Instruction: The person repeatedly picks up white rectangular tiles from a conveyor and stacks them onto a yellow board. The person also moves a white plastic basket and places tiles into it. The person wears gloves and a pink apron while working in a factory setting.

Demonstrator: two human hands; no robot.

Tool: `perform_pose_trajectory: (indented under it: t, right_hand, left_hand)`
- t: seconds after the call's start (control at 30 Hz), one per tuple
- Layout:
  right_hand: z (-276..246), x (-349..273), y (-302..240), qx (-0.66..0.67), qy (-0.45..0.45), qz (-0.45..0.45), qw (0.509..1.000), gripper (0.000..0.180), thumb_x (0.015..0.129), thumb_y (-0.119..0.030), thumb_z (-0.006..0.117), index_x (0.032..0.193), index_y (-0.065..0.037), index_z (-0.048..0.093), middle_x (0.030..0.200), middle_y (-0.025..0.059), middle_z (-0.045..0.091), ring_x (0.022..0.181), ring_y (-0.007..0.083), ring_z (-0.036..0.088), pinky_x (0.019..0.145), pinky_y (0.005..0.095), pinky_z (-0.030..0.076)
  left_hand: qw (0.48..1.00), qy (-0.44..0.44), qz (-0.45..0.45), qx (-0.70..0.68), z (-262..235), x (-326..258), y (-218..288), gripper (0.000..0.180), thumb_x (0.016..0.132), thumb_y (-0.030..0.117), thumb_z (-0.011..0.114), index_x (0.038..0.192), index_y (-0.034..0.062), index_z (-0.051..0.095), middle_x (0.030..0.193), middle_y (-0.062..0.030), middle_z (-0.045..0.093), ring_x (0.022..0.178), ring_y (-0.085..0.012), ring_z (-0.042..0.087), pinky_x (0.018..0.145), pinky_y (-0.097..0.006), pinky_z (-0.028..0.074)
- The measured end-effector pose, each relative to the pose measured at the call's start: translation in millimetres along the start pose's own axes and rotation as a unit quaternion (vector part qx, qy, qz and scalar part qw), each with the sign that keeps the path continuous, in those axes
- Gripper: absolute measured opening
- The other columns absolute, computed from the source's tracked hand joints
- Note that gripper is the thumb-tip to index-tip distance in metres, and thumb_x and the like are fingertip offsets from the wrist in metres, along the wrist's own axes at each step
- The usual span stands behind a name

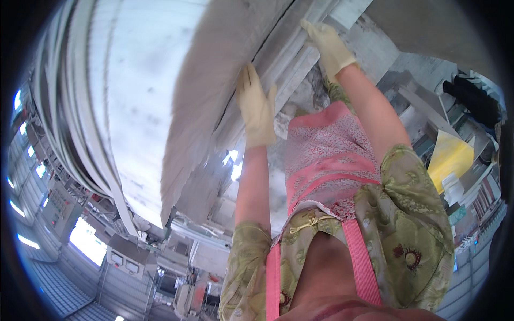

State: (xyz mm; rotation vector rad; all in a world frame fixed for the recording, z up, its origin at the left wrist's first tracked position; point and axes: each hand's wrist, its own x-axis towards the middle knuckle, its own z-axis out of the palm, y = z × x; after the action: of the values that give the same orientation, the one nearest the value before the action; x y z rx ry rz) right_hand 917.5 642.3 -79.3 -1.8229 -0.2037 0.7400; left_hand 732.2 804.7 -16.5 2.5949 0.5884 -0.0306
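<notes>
My left hand (257, 109), in a pale cream glove, lies along the edge of a long grey ledge. Its fingers are stretched out and its thumb stands apart. Farther up and to the right, my right hand (327, 47), gloved alike, rests on the same grey ledge (284, 56) with its fingers extended. A dark narrow gap runs along the ledge's far side, and the fingertips of my left hand reach it. Beyond the gap lies a broad grey sheet (211, 69) with an uneven edge, bordering a large white surface (142, 107).
Curved pale rails (69, 117) bound the white surface on the left. Control boxes (124, 261) and machinery stand at lower left. To the right are a yellow sheet (450, 158), boards and dark cloth (474, 101). A grey panel (428, 27) is at upper right.
</notes>
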Motion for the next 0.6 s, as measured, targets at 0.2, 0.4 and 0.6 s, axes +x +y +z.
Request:
perform_pose_trajectory:
  t: [0.2,0.4,0.6]
  right_hand:
    - [2.6,0.7,-74.3,0.134,0.052,0.131,0.981,0.063,0.1,-0.048,0.054,0.142,-0.001,0.047,0.127,0.0149,0.058,0.111,0.0269,0.063,0.1,0.0402,0.046]
    - [13.8,-39.3,-112.9,0.095,0.12,0.042,0.987,0.06,0.101,-0.045,0.05,0.137,0.002,0.051,0.13,0.0134,0.062,0.103,0.026,0.064,0.096,0.0366,0.045]
    - [-10.8,-179.7,-186.6,0.329,0.069,-0.129,0.933,0.046,0.105,-0.027,0.051,0.133,0.009,0.056,0.117,0.0194,0.071,0.092,0.0233,0.072,0.082,0.0374,0.06]
  left_hand:
    - [0.998,-0.017,-0.005,-0.054,-27.3,-45.4,12.8,0.081,0.08,0.016,0.078,0.148,-0.0059,0.039,0.149,-0.0266,0.047,0.136,-0.0439,0.044,0.116,-0.049,0.035]
    - [0.998,0.061,-0.009,-0.026,-30.9,-81.1,-0.4,0.081,0.082,0.016,0.075,0.152,-0.0012,0.038,0.148,-0.0267,0.047,0.138,-0.0441,0.043,0.118,-0.048,0.033]
    - [0.996,-0.007,-0.002,-0.09,-62.7,-125.3,-11.0,0.081,0.085,0.027,0.073,0.156,0.0123,0.037,0.129,-0.0232,0.062,0.119,-0.0401,0.059,0.101,-0.048,0.046]
